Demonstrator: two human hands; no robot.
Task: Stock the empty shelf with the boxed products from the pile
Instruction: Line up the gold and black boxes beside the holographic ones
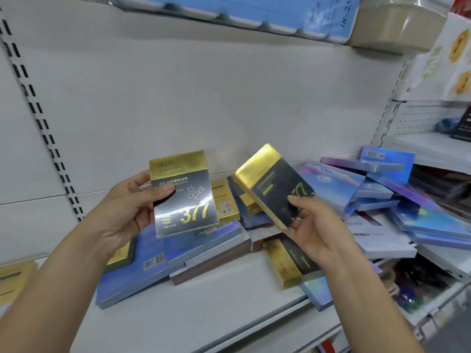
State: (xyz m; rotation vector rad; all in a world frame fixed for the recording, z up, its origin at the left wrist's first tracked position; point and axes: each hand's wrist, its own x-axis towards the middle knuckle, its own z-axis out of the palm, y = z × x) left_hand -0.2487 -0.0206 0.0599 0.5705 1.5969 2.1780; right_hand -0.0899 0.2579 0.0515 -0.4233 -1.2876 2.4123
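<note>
The white shelf [204, 317] carries a loose pile [254, 240] of flat boxed products. Most are blue holographic boxes [336, 184], lying flat or overlapping at angles, with a few gold-and-black ones among them. Above the pile's left part, the left hand [122, 207] holds a gold-and-black box marked 377 [186, 200] upright, with the thumb across its front face and the fingers behind. Above the pile's centre, the right hand [316, 225] grips a second gold-and-black box [275, 184] by its lower end, tilted with the gold end up and to the left (only part of its number shows). Both boxes are clear of the pile, near each other but apart. Another gold-ended box [285, 263] lies flat at the pile's front edge.
</note>
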